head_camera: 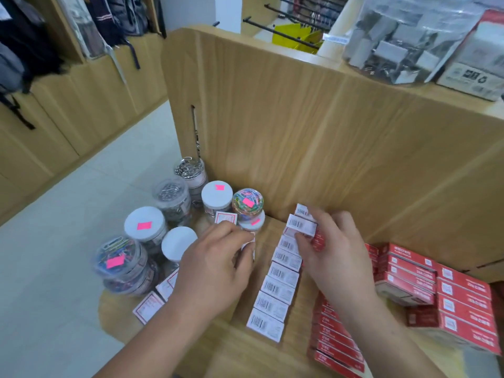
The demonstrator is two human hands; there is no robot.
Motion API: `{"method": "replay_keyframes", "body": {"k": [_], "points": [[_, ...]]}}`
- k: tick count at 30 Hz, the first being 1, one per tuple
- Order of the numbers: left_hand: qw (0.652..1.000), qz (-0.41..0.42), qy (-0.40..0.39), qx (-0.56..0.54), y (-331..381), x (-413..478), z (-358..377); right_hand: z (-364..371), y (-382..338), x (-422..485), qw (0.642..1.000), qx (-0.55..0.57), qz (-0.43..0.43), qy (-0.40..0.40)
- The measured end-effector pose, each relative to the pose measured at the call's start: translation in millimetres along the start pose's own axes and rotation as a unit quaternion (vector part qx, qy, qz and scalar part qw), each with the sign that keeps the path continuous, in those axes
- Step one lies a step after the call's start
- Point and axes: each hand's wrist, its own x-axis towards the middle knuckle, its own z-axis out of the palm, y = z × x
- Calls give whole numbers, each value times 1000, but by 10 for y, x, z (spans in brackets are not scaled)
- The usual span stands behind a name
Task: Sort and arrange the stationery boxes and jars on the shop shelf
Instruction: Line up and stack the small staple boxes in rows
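Row of white boxes: barcode faces up, packed edge to edge down the middle of the shelf.
Row's axis: runs from the front edge away toward the wooden back panel, leaning a bit to the right as it goes.
Right hand: parked at the far end of that line, fingers curled over the far-end box, thumb pressed on its near edge, so it's gripping it. That box sits a little raised and skewed compared with the rest.
Left hand: fingers bent round a small white box, just left of the row. Most of that box is hidden, so I can't tell which way it's turned.
Who's closer: the right hand owns the far end; the left sits between the row and the jars.
Jars: clustered at the shelf's left corner, some stacked, pink stickers on several lids.
Red boxes: stacked off to the right, apart from the white line.
My guess: the far-end box needs squaring to the row's axis, and the left one would slot in from the left side.
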Motion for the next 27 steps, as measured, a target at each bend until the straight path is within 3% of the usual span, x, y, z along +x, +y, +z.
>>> {"method": "replay_keyframes", "body": {"k": [9, 27], "points": [[1000, 1, 15, -4, 3, -120, -40, 55, 75, 21, 995, -90, -26, 31], [999, -25, -20, -8, -174, -369, -210, 67, -71, -42, 991, -129, -11, 9]]}}
